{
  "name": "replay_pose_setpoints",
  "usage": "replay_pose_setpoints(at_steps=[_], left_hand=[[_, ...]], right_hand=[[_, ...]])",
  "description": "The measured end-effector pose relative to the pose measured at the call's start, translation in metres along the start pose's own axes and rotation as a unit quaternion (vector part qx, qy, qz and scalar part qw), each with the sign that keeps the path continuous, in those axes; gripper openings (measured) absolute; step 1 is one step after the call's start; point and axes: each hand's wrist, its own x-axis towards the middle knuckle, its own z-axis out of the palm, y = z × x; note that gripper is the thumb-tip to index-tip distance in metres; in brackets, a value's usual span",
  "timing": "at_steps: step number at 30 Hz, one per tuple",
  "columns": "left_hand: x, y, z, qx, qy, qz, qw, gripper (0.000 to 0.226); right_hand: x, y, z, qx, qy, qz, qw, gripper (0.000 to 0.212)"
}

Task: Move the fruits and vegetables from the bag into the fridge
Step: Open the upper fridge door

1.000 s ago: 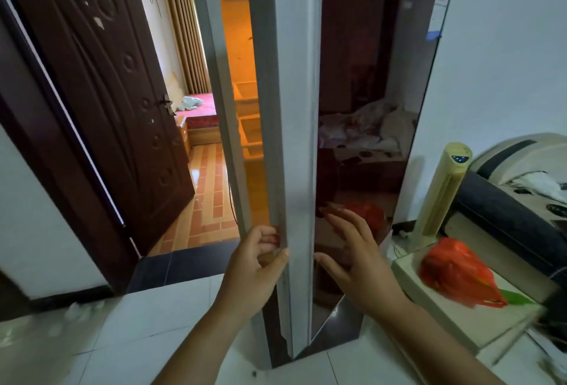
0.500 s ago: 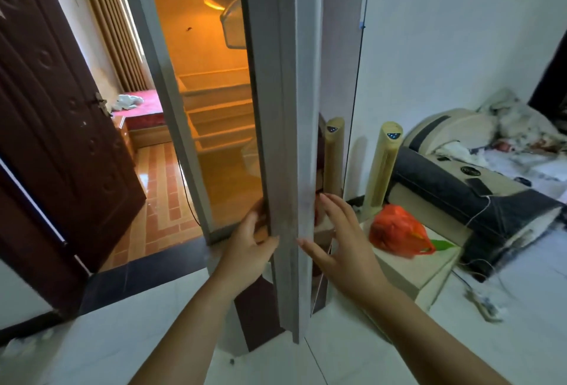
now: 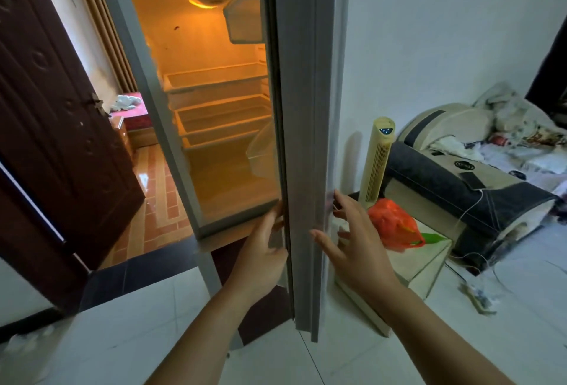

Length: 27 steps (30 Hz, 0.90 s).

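The fridge (image 3: 196,114) stands open with its light on, and every shelf in view is bare — nothing from the task has gone in. The fridge door (image 3: 303,139) is seen edge-on, running from twelve o'clock down to about six in the middle of the view, swung wide enough to show the whole upper compartment. The left hand (image 3: 260,257) sits at the door's inner side, around seven o'clock from the door's lower edge, its fingers curled loosely against the seal; how firmly they grip I cannot tell, since the fingertips are hidden behind the door edge. The right hand (image 3: 356,243) is on the outer side at about five o'clock, fingers spread apart, the fingertips touching or just beside the door's outer face and holding nothing. The orange bag (image 3: 394,225) — the thing to be emptied — lies at three o'clock from the right hand on a low cream cabinet (image 3: 429,257), a green leaf or stalk poking from its mouth, apparently untouched and still full. By my judgement only the opening step is done. Everything else remains: reaching to the bag, taking out the produce, and setting it on the shelves.
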Motion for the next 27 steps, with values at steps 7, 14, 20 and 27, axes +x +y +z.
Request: replay_pose_setpoints(at_steps=[7, 14, 20, 27], left_hand=[[-0.004, 0.018, 0.071, -0.006, 0.030, -0.011, 0.999, 0.060], [0.000, 0.047, 0.173, -0.004, 0.079, -0.019, 0.997, 0.067], [0.015, 0.069, 0.250, -0.012, 0.089, -0.032, 0.995, 0.066], [0.042, 0.090, 0.314, 0.008, 0.056, -0.022, 0.998, 0.069]], right_hand=[[-0.009, 0.053, -0.060, 0.037, -0.007, -0.024, 0.999, 0.079], [-0.007, 0.124, -0.132, 0.072, -0.027, -0.044, 0.996, 0.067], [-0.002, 0.186, -0.183, 0.090, -0.037, -0.051, 0.994, 0.050], [-0.001, 0.242, -0.229, 0.095, -0.025, -0.031, 0.995, 0.060]])
